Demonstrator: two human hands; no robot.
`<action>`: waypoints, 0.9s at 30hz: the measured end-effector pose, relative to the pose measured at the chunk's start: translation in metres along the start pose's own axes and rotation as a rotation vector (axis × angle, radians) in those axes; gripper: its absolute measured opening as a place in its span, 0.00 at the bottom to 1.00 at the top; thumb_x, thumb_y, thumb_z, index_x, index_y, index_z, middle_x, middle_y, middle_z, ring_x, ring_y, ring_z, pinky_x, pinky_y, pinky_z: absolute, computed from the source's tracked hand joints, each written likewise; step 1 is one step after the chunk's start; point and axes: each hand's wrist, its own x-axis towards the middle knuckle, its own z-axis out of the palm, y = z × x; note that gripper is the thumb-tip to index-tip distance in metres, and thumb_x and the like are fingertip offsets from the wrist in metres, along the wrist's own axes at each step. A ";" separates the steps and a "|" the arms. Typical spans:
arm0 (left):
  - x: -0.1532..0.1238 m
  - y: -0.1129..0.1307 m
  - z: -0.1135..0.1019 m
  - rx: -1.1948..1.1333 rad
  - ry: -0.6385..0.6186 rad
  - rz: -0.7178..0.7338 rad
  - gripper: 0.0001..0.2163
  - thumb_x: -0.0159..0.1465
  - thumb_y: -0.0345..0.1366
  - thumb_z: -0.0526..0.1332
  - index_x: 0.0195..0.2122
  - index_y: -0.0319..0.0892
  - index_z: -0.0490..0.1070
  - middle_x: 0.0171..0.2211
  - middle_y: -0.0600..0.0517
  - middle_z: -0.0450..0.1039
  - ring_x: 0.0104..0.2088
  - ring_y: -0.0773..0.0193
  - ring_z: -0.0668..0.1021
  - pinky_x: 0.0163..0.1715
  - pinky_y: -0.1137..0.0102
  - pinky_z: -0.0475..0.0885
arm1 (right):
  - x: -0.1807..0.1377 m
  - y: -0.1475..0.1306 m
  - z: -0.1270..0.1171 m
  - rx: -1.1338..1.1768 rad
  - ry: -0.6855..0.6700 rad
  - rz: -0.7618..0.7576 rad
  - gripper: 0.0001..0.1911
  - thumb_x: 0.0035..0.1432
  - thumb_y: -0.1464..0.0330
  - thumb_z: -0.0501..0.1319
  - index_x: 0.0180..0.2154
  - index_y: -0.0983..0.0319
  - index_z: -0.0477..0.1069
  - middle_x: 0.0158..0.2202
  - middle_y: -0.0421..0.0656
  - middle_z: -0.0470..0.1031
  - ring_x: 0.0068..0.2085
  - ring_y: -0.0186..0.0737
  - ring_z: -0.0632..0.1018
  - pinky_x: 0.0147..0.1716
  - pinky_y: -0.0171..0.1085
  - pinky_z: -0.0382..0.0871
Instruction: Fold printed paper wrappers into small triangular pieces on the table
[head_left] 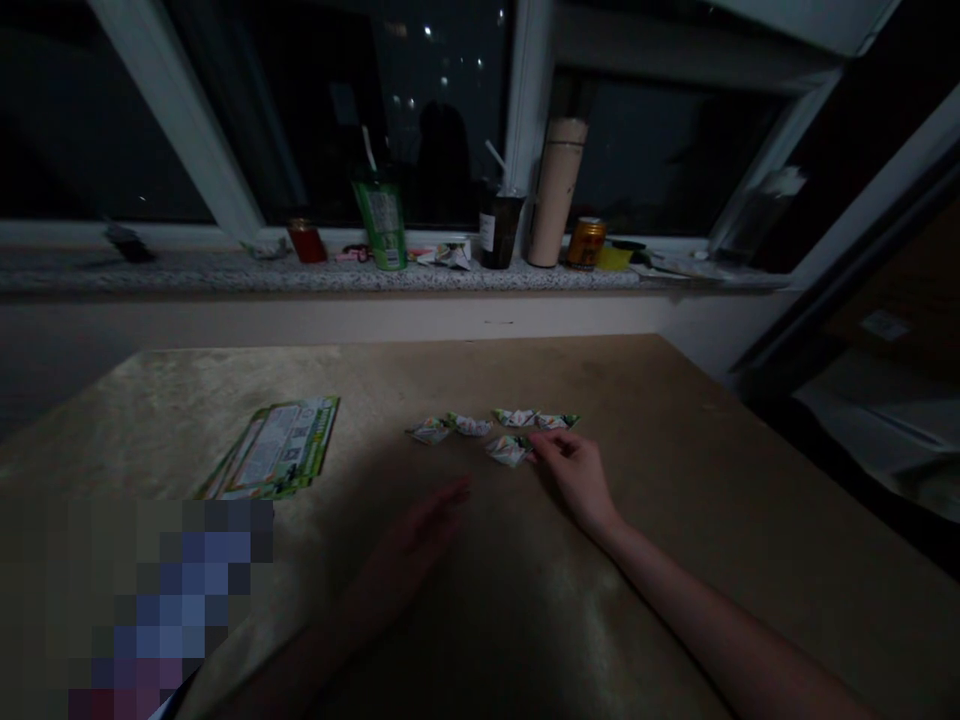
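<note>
Several small folded paper pieces lie on the tan table (675, 480): a row of them (495, 421) and one more (507, 450) just in front. My right hand (576, 478) rests beside that front piece, fingertips pinched on its right edge. My left hand (409, 555) lies in shadow nearer to me, fingers stretched flat above the table and holding nothing. A stack of green-and-white printed leaflets (281, 450) lies to the left.
On the stone windowsill (187, 272) stand a red can (306, 241), a green cup with a straw (382, 220), a dark cup (499, 228), a tall beige flask (556, 192) and an orange can (585, 243). A blurred patch covers the lower left.
</note>
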 end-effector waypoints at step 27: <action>-0.002 -0.001 -0.002 0.174 -0.012 -0.040 0.16 0.63 0.44 0.54 0.50 0.52 0.71 0.52 0.54 0.70 0.55 0.53 0.69 0.57 0.56 0.57 | 0.027 0.012 -0.015 -0.092 0.157 -0.062 0.17 0.46 0.57 0.63 0.25 0.66 0.74 0.20 0.42 0.74 0.22 0.36 0.73 0.21 0.32 0.62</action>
